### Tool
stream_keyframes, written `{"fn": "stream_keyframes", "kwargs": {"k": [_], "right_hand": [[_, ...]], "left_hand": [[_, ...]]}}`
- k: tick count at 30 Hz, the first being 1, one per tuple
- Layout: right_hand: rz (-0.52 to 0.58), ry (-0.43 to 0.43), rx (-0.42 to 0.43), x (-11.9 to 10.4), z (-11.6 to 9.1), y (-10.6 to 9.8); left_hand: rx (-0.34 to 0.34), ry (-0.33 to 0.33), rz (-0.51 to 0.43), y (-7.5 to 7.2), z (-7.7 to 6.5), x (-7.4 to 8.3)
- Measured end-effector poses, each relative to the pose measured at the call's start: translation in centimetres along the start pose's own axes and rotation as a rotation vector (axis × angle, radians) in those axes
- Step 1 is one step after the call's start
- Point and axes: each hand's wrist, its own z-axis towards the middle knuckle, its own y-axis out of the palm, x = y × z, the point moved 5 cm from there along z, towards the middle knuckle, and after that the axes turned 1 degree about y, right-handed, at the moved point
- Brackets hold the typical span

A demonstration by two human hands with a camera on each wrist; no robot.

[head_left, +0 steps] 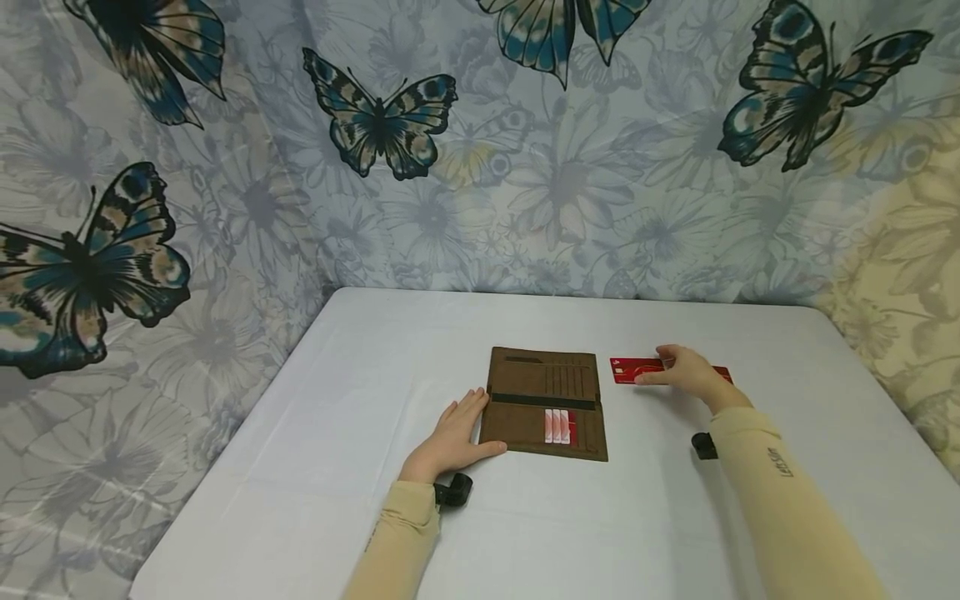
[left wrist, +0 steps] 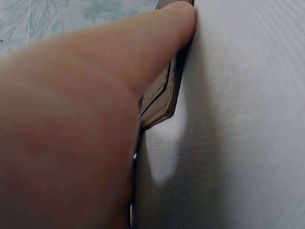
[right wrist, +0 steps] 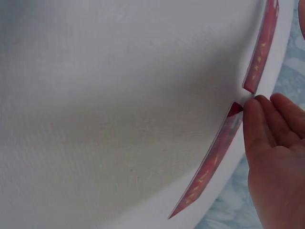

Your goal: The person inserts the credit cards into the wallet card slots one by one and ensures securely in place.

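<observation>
The left grip (head_left: pixel 450 437) lay wide against the brown wallet (head_left: pixel 555 375); the right grip (head_left: pixel 686 372) touched red cards (head_left: pixel 624 369) nearer the worktop's (head_left: pixel 300 467) right edge, any pinch indeterminable.

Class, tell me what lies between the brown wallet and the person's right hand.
The head view shows a bare strip of white table, then part of a red card.

Looks like matt leather on the wallet (head_left: pixel 521 379), stitched along the edges! Over to the cards (right wrist: pixel 207 164): looks like smooth plastic, faintly glossy. Reads as fine-ribbed, matt cloth across the table (head_left: pixel 300 500), as smooth, matt fabric on the sleeves (head_left: pixel 783 508), and as plastic on the wrist cameras (head_left: pixel 454 490).
</observation>
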Motion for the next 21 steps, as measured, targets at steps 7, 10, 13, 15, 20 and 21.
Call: {"fn": "stream_keyframes", "kwargs": {"k": [7,10,13,15,20,21], "right_hand": [[-0.026,-0.006,0.008,0.4,0.5,0.2],[-0.032,-0.004,0.011,0.5,0.8,0.3],[-0.037,-0.004,0.013,0.2,0.9,0.4],[-0.049,-0.005,0.019,0.1,1.1,0.4],[-0.09,-0.001,0.027,0.1,1.4,0.4],[-0.093,0.004,0.025,0.0,1.4,0.4]], "left_hand": [[0.001,0.001,0.007,0.0,0.0,0.0],[0.003,0.002,-0.001,0.0,0.0,0.0],[0.004,0.003,-0.005,-0.1,0.0,0.0],[0.007,0.005,-0.006,-0.1,0.0,0.1],[0.002,0.005,-0.002,-0.1,0.0,0.2],[0.0,0.004,0.0,-0.1,0.0,0.2]]}}
